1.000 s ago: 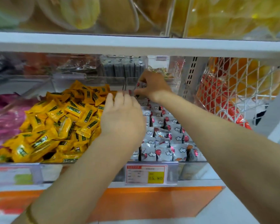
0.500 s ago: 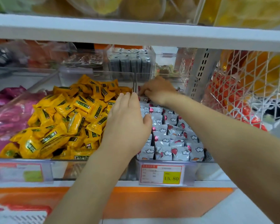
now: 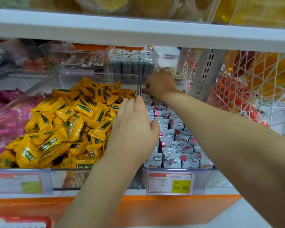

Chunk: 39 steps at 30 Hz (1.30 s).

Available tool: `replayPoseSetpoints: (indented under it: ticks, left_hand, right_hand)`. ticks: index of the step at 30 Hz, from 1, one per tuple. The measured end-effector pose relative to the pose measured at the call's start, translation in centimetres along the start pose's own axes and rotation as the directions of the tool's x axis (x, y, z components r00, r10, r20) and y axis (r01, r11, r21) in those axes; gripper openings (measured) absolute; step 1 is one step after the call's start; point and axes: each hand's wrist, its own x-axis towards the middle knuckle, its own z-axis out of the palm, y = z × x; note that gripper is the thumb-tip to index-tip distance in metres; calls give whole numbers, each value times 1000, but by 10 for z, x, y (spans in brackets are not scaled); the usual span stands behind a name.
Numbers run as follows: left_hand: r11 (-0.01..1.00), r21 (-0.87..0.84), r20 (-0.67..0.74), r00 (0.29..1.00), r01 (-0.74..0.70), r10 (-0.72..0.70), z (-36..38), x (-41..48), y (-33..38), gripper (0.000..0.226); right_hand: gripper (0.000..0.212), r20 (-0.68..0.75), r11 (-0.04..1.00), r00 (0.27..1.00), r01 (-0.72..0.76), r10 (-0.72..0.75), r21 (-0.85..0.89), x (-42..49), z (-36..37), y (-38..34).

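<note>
— Where are our hands?
— Our left hand (image 3: 135, 127) lies flat, fingers straight and holding nothing, on the left edge of the grey cloud-printed foil packets (image 3: 174, 145) in the right-hand clear plastic bin (image 3: 202, 178), beside the yellow crinkle-edged foil packets (image 3: 69, 122).
— And our right hand (image 3: 161, 84)?
— At the bin's far end, fingers curled onto the farthest packet; we cannot tell whether they pinch it.

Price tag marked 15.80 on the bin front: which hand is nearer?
Left. The left hand lies flat mid-bin, just behind and left of the price tag; the right hand is at the bin's far end, fingers curled on the rear grey packets.
</note>
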Motion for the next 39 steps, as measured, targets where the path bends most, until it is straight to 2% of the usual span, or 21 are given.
replayPoseSetpoints:
  ticks: [2, 5, 7, 8, 11, 15, 18, 20, 22, 26, 31, 34, 37, 39]
  left_hand:
    - [1000, -5, -7, 1000, -2, 2, 1, 0, 0, 68]
    - [1000, -10, -13, 1000, -2, 1, 2, 0, -1, 68]
    - [1000, -10, -18, 1000, 0, 0, 3, 0, -1, 68]
    - [1000, -11, -21, 1000, 4, -4, 3, 0, -2, 68]
    - [1000, -25, -34, 999, 3, -4, 2, -1, -2, 67]
    - [998, -63, -112, 994, -17, 10, -4, -8, 0, 59]
    - [998, -56, -169, 985, -41, 31, -9, -16, 2, 54]
    - [998, -37, -156, 987, -52, 45, -12, -22, 2, 53]
    - [997, -34, -128, 990, -63, 58, -14, -28, 4, 54]
    - [990, -126, -115, 992, -60, 45, -14, -39, 6, 51]
    - [959, -276, -173, 985, -61, 12, -14, -44, 8, 35]
    - [926, -372, -205, 979, -64, -15, -18, -44, 13, 26]
    - [851, -511, -228, 974, -120, 1, -23, -46, 18, 13]
    - [799, -589, -229, 973, -121, -21, -26, -47, 19, 15]
  right_hand:
    - [18, -22, 999, 1000, 2, -1, 44, 1, -1, 0]
    - [18, -85, 943, 996, 19, 10, 334, 0, -7, 6]
    - [21, -130, 806, 986, -9, 107, 592, -6, -16, 9]
    - [21, -164, 744, 972, -17, 169, 668, -9, -21, 10]
    - [16, -205, 620, 907, -74, 367, 781, -24, -37, 15]
    - [7, -91, 308, 844, -91, 529, 947, -65, -61, 19]
    - [11, -18, 171, 831, -93, 555, 981, -112, -76, 22]
    - [8, 76, 10, 839, -97, 539, 995, -144, -81, 21]
    - [14, 150, -139, 849, -92, 506, 986, -172, -83, 19]
    - [22, 234, -335, 870, -86, 433, 938, -202, -80, 16]
    - [15, 229, -440, 902, -49, 367, 897, -212, -82, 22]
    - [8, 249, -489, 926, -85, 283, 868, -214, -82, 29]
    - [8, 290, -529, 923, -118, 253, 840, -213, -81, 33]
    - [9, 293, -539, 925, -122, 242, 834, -212, -79, 33]
